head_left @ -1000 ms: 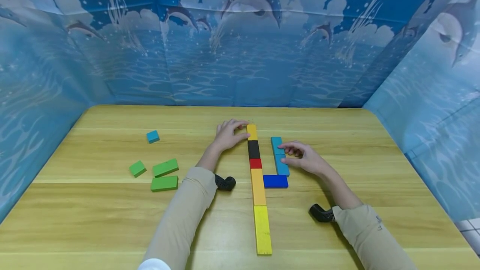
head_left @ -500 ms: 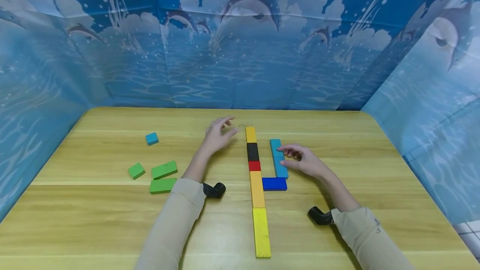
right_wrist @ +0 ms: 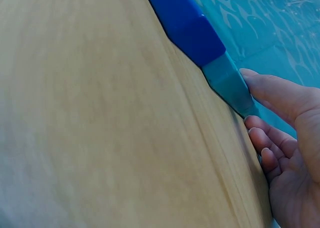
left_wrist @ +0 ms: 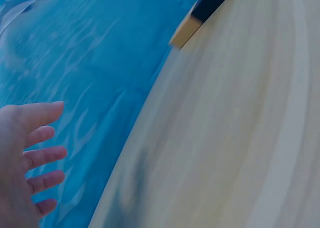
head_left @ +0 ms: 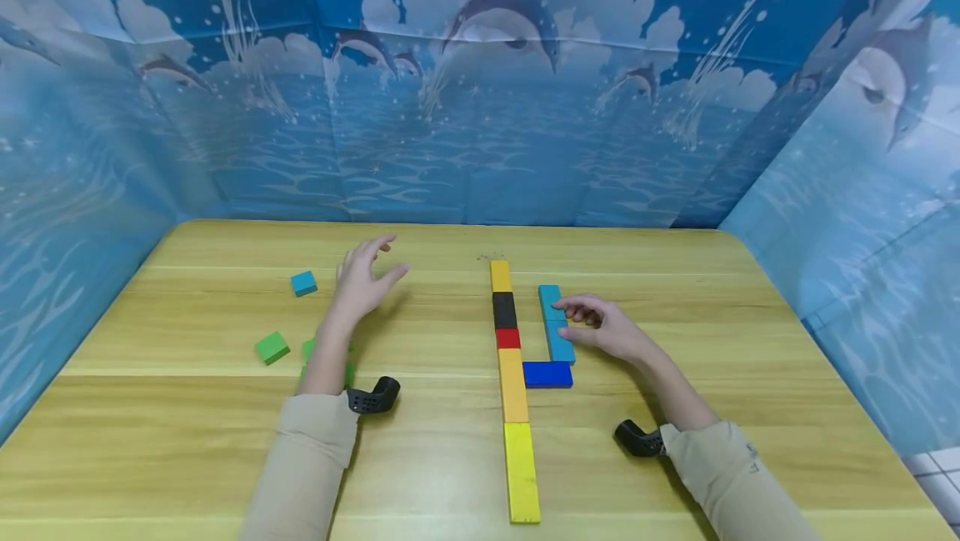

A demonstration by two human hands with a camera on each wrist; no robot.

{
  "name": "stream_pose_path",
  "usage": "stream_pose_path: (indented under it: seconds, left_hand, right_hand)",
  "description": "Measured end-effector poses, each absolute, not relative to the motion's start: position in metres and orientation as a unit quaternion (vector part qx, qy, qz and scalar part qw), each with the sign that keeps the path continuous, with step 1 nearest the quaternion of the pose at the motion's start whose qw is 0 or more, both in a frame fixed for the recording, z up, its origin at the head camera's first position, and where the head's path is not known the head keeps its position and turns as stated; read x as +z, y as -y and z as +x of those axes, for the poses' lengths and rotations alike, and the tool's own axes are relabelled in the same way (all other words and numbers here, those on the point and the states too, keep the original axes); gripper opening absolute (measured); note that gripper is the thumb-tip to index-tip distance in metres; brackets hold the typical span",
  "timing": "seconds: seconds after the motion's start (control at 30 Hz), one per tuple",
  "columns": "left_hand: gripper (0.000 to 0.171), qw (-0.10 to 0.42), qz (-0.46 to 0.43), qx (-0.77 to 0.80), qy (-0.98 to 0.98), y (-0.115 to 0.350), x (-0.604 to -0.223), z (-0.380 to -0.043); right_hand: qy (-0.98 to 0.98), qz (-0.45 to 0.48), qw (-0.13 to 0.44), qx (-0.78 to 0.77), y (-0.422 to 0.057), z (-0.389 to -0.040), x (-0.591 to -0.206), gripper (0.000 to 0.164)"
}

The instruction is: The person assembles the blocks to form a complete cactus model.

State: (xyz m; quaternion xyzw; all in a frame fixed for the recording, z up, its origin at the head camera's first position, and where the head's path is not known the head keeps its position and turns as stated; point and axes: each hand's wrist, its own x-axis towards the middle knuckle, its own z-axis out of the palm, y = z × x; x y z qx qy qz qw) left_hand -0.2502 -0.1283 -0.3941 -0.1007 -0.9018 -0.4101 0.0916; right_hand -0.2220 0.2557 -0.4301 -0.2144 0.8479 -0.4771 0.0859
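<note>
My left hand is raised over the table's left half with fingers spread and nothing in them, right of a small light-blue block. In the left wrist view its fingers stand apart. My right hand lies beside two light-blue blocks set end to end. Its thumb and fingertips are at their right side, the fingers loosely bent. A dark-blue block lies crosswise at their near end. It meets a straight row of flat blocks: yellow, orange, red, black and amber.
At the left lies a small green block. Other green blocks are partly covered by the left forearm. The wooden table ends at a blue dolphin-print curtain. A black wrist mount sticks out from the right sleeve.
My left hand has let go of the amber block at the row's far end and moved left, above the table. The right hand stays at the light-blue blocks.
</note>
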Motion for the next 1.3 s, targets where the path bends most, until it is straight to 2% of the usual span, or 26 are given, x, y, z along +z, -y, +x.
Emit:
stream_pose_path:
  seconds: [0.33,0.67,0.97,1.3]
  left_hand:
    - [0.058,0.093,-0.047,-0.372,0.922,0.193,-0.393,-0.239]
    - [0.059,0.074,-0.042,-0.329,0.941,0.237,-0.403,-0.229]
    - [0.058,0.06,-0.044,-0.309,0.948,0.254,-0.417,-0.225]
    - [0.047,0.078,-0.049,-0.307,0.947,0.257,-0.423,-0.226]
  right_hand:
    - [-0.85,-0.219,0.084,-0.472,-0.252,-0.217,-0.421,0.038]
    - [-0.853,-0.203,0.094,-0.471,-0.243,-0.207,-0.401,0.039]
    - [-0.854,-0.204,0.093,-0.47,-0.243,-0.207,-0.402,0.038]
    - [-0.855,-0.204,0.097,-0.467,-0.243,-0.207,-0.401,0.039]
